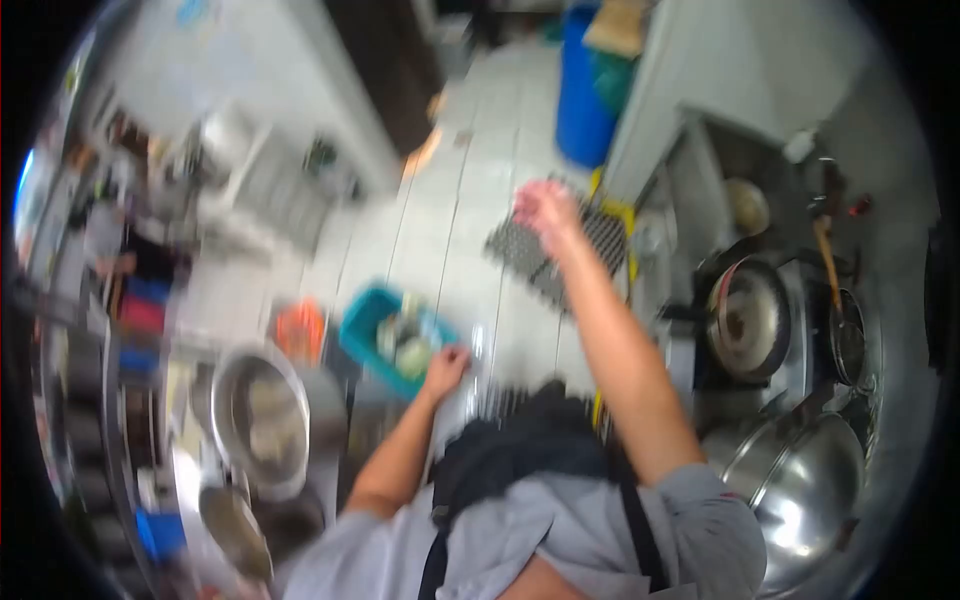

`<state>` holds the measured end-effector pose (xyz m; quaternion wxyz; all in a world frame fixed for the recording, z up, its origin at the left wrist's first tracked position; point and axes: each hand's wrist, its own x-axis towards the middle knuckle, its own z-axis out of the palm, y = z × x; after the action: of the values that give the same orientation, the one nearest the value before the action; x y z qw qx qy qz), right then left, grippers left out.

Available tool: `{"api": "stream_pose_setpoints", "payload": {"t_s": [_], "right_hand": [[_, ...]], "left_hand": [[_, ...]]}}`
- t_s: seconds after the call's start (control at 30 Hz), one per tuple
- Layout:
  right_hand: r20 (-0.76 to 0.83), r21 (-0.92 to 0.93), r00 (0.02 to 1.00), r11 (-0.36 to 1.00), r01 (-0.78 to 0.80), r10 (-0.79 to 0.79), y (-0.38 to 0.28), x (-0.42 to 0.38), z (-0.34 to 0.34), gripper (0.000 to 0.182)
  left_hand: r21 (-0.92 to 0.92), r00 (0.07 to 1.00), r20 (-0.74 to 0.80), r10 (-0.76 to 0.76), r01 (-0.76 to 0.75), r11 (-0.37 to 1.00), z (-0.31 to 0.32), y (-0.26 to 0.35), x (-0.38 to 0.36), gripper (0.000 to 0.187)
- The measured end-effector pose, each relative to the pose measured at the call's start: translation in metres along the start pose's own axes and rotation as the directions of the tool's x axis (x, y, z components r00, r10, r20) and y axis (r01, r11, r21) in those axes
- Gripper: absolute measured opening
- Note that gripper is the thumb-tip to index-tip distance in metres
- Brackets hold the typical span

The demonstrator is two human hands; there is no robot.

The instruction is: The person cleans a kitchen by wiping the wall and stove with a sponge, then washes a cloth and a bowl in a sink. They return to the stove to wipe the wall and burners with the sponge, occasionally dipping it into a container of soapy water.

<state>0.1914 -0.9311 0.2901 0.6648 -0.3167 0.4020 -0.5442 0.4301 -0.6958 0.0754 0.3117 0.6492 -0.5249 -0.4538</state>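
Observation:
My left hand (449, 371) is low in front of me, by the right end of a teal bin (362, 352). Its fingers look curled together; what they hold, if anything, is too small to make out. Pale, whitish-green pieces (412, 352) lie in the bin. My right arm reaches forward over a dark perforated floor mat (522, 247). At its end, my right hand (545, 210) is smeared by motion and looks pinkish and pale, so its grip does not show.
On the right, a frying pan (748, 318) sits on the stove, with a large shiny metal bowl (805, 500) nearer. A big metal pot (262, 420) stands at left. Ahead are a blue barrel (583, 95) and white floor tiles (425, 240). An orange item (302, 330) lies near the bin.

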Motion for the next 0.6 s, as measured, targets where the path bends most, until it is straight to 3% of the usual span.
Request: {"api": "stream_pose_setpoints", "payload": {"t_s": [0.03,0.1,0.17,0.23,0.33,0.4,0.43,0.5,0.57,0.6], "right_hand": [[-0.021,0.007,0.998,0.998,0.065,-0.065,-0.037,0.015,0.003,0.014],[-0.029,-0.012,0.980,0.980,0.198,-0.198,-0.110,0.042,0.014,0.015],[0.028,-0.039,0.933,0.932,0.361,-0.360,-0.183,0.065,0.021,0.017],[0.094,-0.091,0.846,0.842,0.532,-0.524,-0.256,0.085,0.031,0.012],[0.249,-0.163,0.594,0.572,0.804,-0.765,-0.363,0.090,0.042,0.013],[0.305,-0.232,0.399,0.339,0.912,-0.865,-0.432,0.089,0.044,0.014],[0.326,-0.270,0.282,0.197,0.942,-0.902,-0.467,0.096,0.042,0.015],[0.277,-0.524,0.073,-0.087,0.847,-0.958,-0.543,0.113,0.041,0.018],[0.268,-0.620,-0.050,-0.212,0.755,-0.962,-0.621,0.130,0.037,0.021],[0.263,-0.731,-0.074,-0.249,0.636,-0.962,-0.659,0.138,0.036,0.024]], "left_hand": [[0.000,1.000,-0.031,-0.004,0.003,1.000,-0.001,0.042,0.021,0.025],[-0.312,1.000,-0.027,0.003,-0.012,0.950,0.000,0.089,0.063,0.020],[-0.389,0.997,-0.018,0.070,-0.071,0.918,-0.009,0.144,0.091,0.019],[-0.356,0.997,-0.051,0.063,-0.077,0.931,-0.023,0.191,0.112,0.019],[-0.425,0.992,-0.095,0.079,-0.112,0.898,-0.040,0.203,0.160,0.019],[-0.435,0.992,-0.124,0.001,-0.055,0.899,-0.049,0.203,0.191,0.018],[-0.441,0.991,-0.136,-0.016,-0.046,0.897,-0.053,0.198,0.209,0.018],[-0.463,0.986,-0.158,-0.052,-0.028,0.886,-0.063,0.183,0.245,0.017],[-0.479,0.990,-0.137,-0.043,-0.028,0.877,-0.073,0.178,0.293,0.016],[-0.471,0.989,-0.128,-0.072,0.003,0.882,-0.078,0.175,0.314,0.016]]}}
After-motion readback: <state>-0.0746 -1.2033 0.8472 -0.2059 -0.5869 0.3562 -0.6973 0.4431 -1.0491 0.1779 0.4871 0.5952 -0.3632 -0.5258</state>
